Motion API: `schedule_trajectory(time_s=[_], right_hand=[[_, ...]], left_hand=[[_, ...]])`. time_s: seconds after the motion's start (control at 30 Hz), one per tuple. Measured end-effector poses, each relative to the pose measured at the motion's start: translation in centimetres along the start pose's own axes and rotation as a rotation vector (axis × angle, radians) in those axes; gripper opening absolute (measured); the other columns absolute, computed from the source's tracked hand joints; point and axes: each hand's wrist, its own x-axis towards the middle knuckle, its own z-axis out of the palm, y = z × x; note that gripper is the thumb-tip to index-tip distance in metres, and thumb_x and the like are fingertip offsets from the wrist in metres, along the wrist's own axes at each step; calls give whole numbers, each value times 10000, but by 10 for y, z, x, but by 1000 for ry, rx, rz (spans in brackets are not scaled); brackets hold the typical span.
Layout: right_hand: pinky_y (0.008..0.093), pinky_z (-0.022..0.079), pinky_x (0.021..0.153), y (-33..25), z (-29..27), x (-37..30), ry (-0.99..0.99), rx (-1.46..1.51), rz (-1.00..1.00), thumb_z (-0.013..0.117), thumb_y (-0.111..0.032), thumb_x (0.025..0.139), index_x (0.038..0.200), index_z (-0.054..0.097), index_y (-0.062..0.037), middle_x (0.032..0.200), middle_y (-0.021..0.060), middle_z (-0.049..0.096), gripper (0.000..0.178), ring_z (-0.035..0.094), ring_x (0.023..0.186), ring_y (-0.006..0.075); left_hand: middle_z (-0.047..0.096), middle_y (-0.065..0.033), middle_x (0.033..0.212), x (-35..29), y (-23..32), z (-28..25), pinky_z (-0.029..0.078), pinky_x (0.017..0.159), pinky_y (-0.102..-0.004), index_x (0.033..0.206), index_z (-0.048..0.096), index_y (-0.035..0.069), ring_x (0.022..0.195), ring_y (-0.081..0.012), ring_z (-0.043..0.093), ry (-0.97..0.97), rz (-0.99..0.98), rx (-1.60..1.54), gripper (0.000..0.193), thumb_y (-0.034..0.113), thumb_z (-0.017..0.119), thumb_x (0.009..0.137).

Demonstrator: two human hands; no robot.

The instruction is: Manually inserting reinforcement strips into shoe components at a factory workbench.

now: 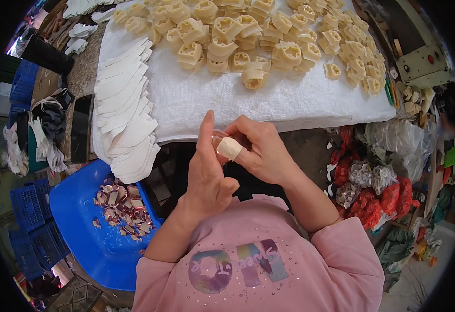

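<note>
My left hand [205, 177] is raised in front of my chest, its index finger stretched upward and its thumb held apart. Against its fingers, my right hand [261, 151] is closed with curled fingers. A beige tape wrap [229, 148] covers the tip of my right thumb. Something small and glossy shows between the two hands, too hidden to name. Both hands are just off the near edge of a table covered with white woven sheeting [201, 109]. Beyond them lies a heap of cream, hollow moulded pieces [222, 41] with star-like openings.
Overlapping white curved flat pieces [126, 109] line the table's left side. A blue tub [87, 244] at lower left holds small maroon-and-beige pieces [123, 208]. Red and clear plastic bags [375, 200] pile up at right. A pale green machine box [425, 65] stands far right.
</note>
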Motion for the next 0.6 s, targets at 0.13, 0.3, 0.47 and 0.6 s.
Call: schedule_trajectory(time_s=[0.13, 0.3, 0.47, 0.6], right_hand=[[316, 459, 581, 18, 11, -4, 83, 158, -107, 618, -232, 819, 889, 579, 16, 677, 103, 572, 261, 569, 599, 209], [298, 462, 609, 30, 21, -5, 210, 204, -247, 572, -202, 851, 931, 564, 15, 746, 116, 577, 231, 578, 670, 191], [252, 426, 561, 35, 7, 3, -34, 807, 23, 517, -199, 904, 901, 567, -26, 739, 38, 542, 180, 529, 667, 113], [223, 400, 532, 40, -1, 12, -205, 800, 71, 528, -172, 899, 807, 533, -43, 719, 1, 528, 158, 479, 607, 77]], left_hand=[[520, -178, 938, 1, 1, 4, 445, 735, -311, 1369, 96, -112, 796, -254, 559, 87, -8, -75, 941, 605, 435, 862], [521, -123, 902, 0, -3, -14, 441, 730, -302, 1280, 296, -67, 791, -216, 534, -67, -196, -19, 677, 448, 514, 898], [504, -44, 935, 1, 6, -19, 441, 737, -243, 1191, 475, 1, 885, -122, 510, -6, -201, 25, 529, 124, 738, 749], [507, -56, 907, 4, 13, -15, 467, 654, -236, 1131, 551, 10, 805, -138, 546, 25, -89, 176, 529, -43, 743, 642]])
